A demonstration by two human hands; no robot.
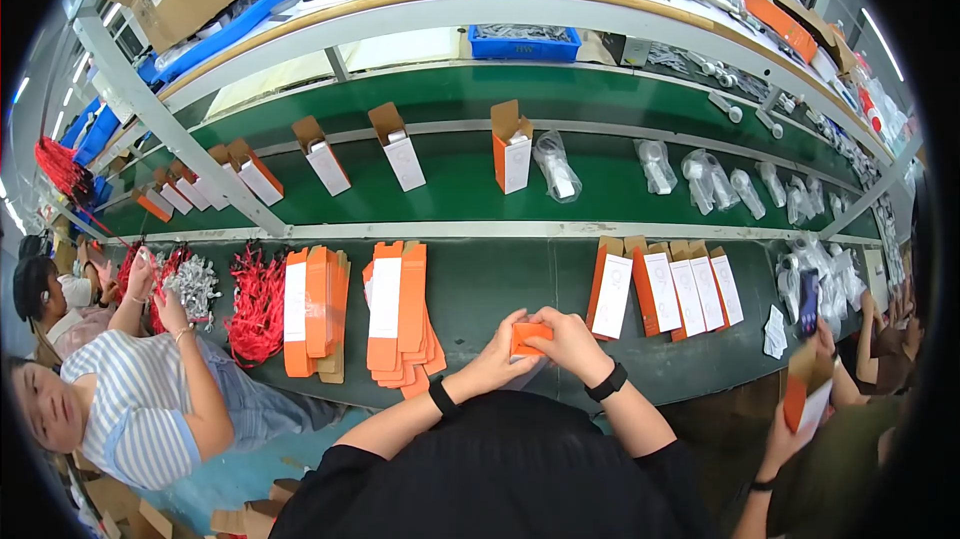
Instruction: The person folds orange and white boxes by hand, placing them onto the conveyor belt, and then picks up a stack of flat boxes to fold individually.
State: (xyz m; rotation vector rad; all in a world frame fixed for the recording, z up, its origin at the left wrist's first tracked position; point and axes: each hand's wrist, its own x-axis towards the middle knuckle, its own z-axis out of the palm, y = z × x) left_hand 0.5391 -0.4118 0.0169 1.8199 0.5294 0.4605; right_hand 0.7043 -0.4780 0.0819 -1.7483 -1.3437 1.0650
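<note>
Close to my body, at the near edge of the green work surface [515, 279], I hold a small orange carton [526, 339] with its end toward the camera. My left hand [494, 357] grips its left side. My right hand [573, 347] is closed on the right side, with fingers over the orange end. The rest of the carton is hidden by my hands. To the left lie two stacks of flat orange-and-white cartons, one nearer [412, 304] and one farther off [318, 309]. Right of my hands stand several white-and-orange cartons [612, 291] with brown flaps raised.
A green conveyor [455, 201] carries upright cartons [404, 161] and bagged white devices [557, 169]. Red cord bundles [258, 304] lie at left; bagged parts [820, 274] pile at right. One co-worker [150, 389] handles cords; another's hand [785, 439] holds a carton. A metal post [180, 129] slants at left.
</note>
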